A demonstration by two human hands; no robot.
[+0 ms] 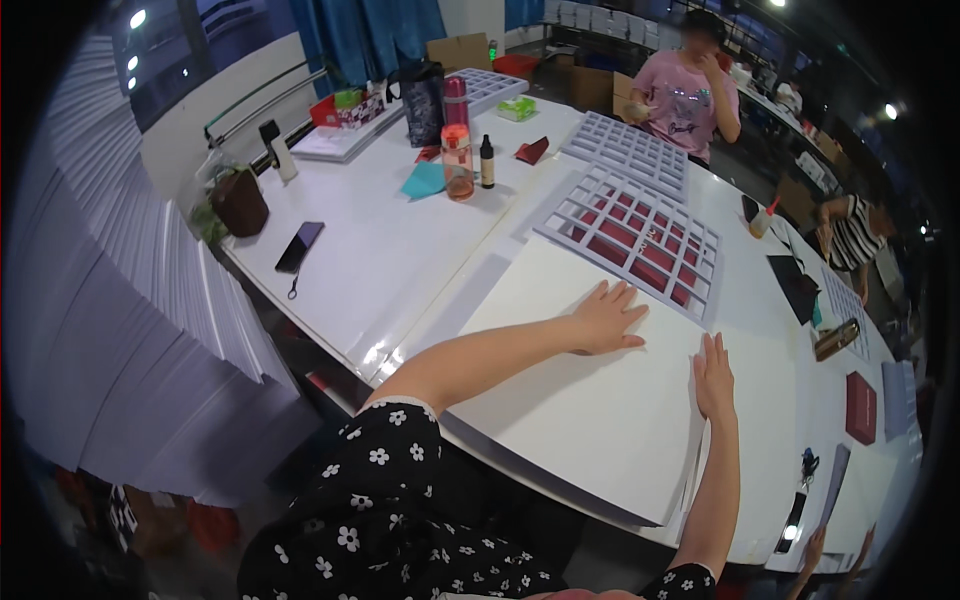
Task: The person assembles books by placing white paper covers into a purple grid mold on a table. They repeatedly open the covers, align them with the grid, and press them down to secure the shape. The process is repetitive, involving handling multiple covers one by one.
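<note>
A large white sheet of board (560,400) lies before me and overhangs the near table edge. My left hand (608,320) rests flat on its far part, fingers spread, holding nothing. Along the sheet's right edge lies my right hand (714,380), fingers stretched out and grasping nothing. Just beyond the sheet is a white grid frame (655,262) with many square openings. Dark red material (630,248) shows through its holes. Another white grid (625,150) lies farther back.
Tall stacks of white sheets (150,330) rise at my left. On the table are a phone (300,247), an orange bottle (458,165), a dark pot (241,203) and a red box (860,408). A person in a pink shirt (680,100) is at the far side.
</note>
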